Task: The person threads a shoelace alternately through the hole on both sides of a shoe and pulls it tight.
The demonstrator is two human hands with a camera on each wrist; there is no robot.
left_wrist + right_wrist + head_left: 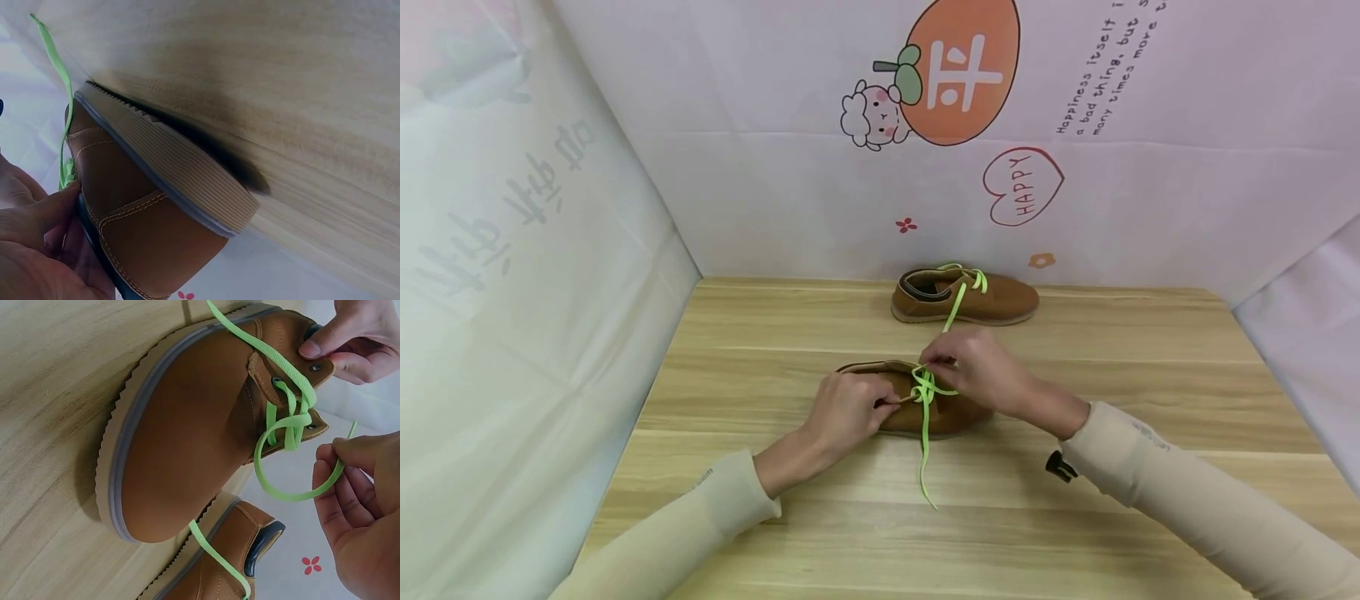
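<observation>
A brown shoe with a neon green lace stands on the table, its toe to the right in the head view. My left hand pinches the edge of its eyelet flap between thumb and fingers. Over the front of the shoe, my right hand pinches one lace end, which bends in a loose loop from the eyelets in the right wrist view. The other lace end hangs over the near side onto the table. Empty eyelets show at the top of the flaps.
A second brown shoe with a green lace stands behind, near the printed white cloth wall. Its lace trails toward my right hand. White cloth also closes off the left and right sides of the wooden table. A black buckle hangs by my right sleeve.
</observation>
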